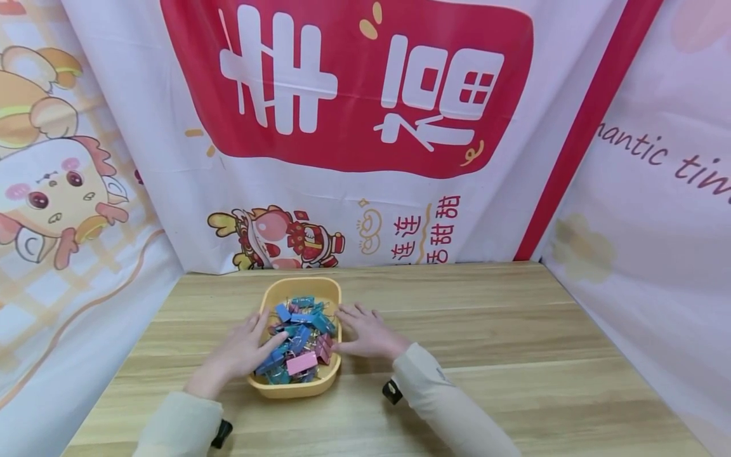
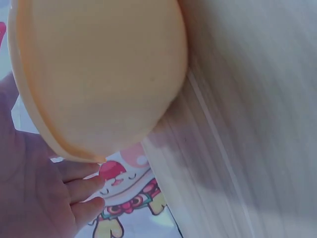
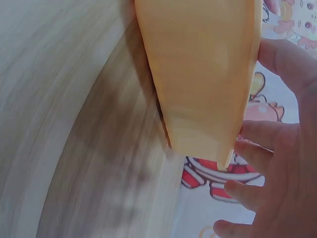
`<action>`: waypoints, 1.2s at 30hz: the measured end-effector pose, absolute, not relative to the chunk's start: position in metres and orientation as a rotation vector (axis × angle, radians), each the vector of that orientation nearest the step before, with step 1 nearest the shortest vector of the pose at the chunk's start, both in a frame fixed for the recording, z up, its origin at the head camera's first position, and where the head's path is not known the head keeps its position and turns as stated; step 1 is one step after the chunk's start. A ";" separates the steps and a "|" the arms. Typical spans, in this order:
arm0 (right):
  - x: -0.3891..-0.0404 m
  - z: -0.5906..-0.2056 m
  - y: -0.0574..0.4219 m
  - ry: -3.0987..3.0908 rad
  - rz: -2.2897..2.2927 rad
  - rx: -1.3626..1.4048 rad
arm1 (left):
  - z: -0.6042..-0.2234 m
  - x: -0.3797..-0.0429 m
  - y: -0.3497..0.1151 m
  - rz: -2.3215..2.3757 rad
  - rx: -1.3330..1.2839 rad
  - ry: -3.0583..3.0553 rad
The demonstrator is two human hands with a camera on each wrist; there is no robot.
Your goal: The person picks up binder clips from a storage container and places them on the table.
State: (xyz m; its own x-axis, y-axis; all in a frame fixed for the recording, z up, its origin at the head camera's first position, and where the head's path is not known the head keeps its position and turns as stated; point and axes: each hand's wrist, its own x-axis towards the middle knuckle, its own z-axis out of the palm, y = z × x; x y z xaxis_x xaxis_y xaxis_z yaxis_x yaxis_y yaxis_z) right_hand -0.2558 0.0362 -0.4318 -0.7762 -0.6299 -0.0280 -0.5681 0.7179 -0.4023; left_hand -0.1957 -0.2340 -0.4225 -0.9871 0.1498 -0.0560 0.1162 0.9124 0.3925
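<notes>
A yellow plastic bin (image 1: 297, 392) stands on the wooden table, holding a heap of binder clips in blue, teal and pink. One light pink binder clip (image 1: 301, 364) lies on top near the front. At the bin's left rim is my left hand (image 1: 240, 349), its thumb reaching in over the clips. My right hand (image 1: 370, 333) is at the right rim with fingers spread. From the left wrist, the bin's side wall (image 2: 99, 74) appears with straight fingers beside its rim. The right wrist view shows the thumb and fingertips right at the rim, the bin's wall (image 3: 198, 74) below them.
The wooden table (image 1: 457, 317) extends to the right of the bin. Behind it hangs a white cloth with a red panel (image 1: 354, 95), and printed cloths (image 1: 57, 190) also hang at both sides.
</notes>
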 end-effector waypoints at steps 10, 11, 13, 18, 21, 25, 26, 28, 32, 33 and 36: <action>-0.259 -0.432 0.075 2.746 -0.647 -0.941 | -0.431 -0.203 -0.211 0.624 0.314 2.973; -0.260 -0.432 0.079 2.748 -0.648 -0.947 | -0.432 -0.203 -0.209 0.623 0.334 2.974; -0.260 -0.432 0.085 2.748 -0.660 -0.947 | -0.434 -0.203 -0.206 0.612 0.379 2.979; -0.258 -0.431 0.098 2.737 -0.697 -0.921 | -0.441 -0.203 -0.198 0.572 0.499 3.021; -0.257 -0.432 0.104 2.736 -0.698 -0.906 | -0.444 -0.203 -0.194 0.544 0.545 3.048; -0.257 -0.433 0.108 2.738 -0.704 -0.905 | -0.448 -0.203 -0.191 0.500 0.547 3.074; -0.257 -0.433 0.109 2.738 -0.705 -0.907 | -0.449 -0.202 -0.190 0.487 0.544 3.082; -0.257 -0.434 0.109 2.736 -0.711 -0.909 | -0.451 -0.202 -0.189 0.471 0.523 3.091; -0.258 -0.434 0.110 2.734 -0.724 -0.914 | -0.451 -0.202 -0.187 0.468 0.509 3.104; -0.258 -0.434 0.109 2.734 -0.732 -0.918 | -0.451 -0.202 -0.187 0.465 0.505 3.103; -0.258 -0.432 0.108 2.739 -0.764 -0.933 | -0.452 -0.202 -0.187 0.453 0.492 3.103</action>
